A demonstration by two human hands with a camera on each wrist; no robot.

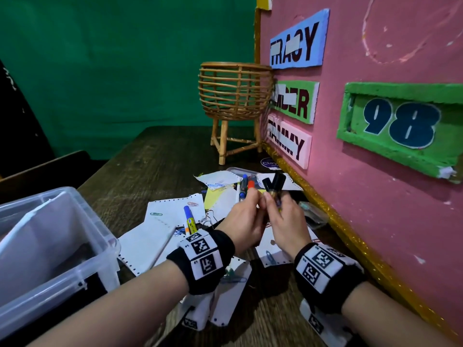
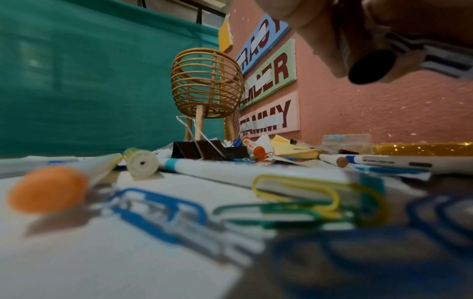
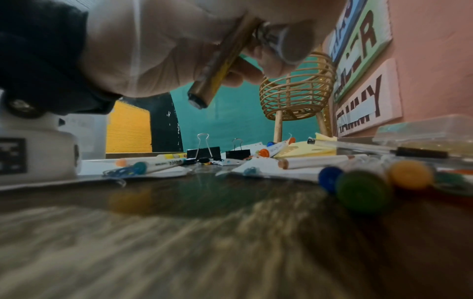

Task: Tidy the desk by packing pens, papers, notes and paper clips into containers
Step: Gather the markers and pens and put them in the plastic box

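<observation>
Both hands meet above the scattered papers (image 1: 150, 236) in the middle of the desk. My right hand (image 1: 275, 200) grips a bundle of black-capped pens (image 1: 274, 182), held upright. My left hand (image 1: 254, 201) pinches the same bundle from the left side. The left wrist view shows one pen's black end (image 2: 371, 66) between fingers. A gold-barrelled pen (image 3: 220, 60) crosses the hand in the right wrist view. Blue and orange markers (image 1: 246, 186) lie on the papers behind the hands. A blue-capped marker (image 1: 189, 220) and coloured paper clips (image 2: 294, 186) lie loose.
A clear plastic box (image 1: 105, 221) stands open at the left front. A rattan basket on legs (image 1: 233, 91) stands at the back against the pink board (image 1: 375, 184), which walls the right side. Black binder clips (image 2: 197, 149) and a small clear case (image 1: 313, 215) lie among the papers.
</observation>
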